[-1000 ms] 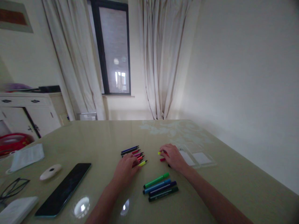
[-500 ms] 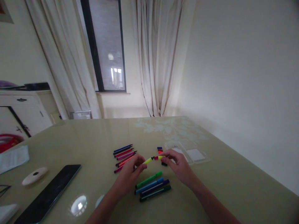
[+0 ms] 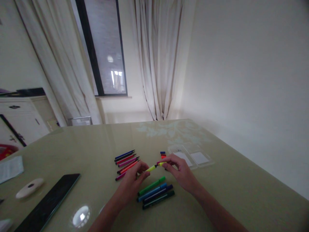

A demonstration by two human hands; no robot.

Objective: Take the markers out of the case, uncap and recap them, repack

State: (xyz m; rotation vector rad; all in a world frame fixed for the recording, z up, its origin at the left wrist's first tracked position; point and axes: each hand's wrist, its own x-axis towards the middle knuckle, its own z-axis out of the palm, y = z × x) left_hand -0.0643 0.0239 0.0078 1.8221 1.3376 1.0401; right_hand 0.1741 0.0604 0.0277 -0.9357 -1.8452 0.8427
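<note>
A yellow marker (image 3: 151, 168) is pinched in my left hand (image 3: 135, 175), its dark tip pointing right. Thumb and fingers of my right hand (image 3: 180, 170) close on a yellow marker cap (image 3: 162, 164). The cap's open end meets the marker's tip; whether the tip is inside I cannot tell. Behind my right fingers lie loose caps, a blue one (image 3: 162, 152) and a red one (image 3: 163, 157) among them, partly hidden. Uncapped markers (image 3: 125, 158) lie in a row beyond my left hand. Below both hands lie capped markers: green (image 3: 151, 186), blue (image 3: 152, 192) and darker ones.
A clear plastic case (image 3: 193, 158) with white inserts lies open behind my right hand. On the left are a black tablet (image 3: 49, 203), a white oval object (image 3: 30, 188) and a pale sheet (image 3: 11, 169). The table (image 3: 231, 193) ends near the right wall.
The yellow cap and the marker's tip have come together, closing the small gap between them. The view has shifted slightly to the right.
</note>
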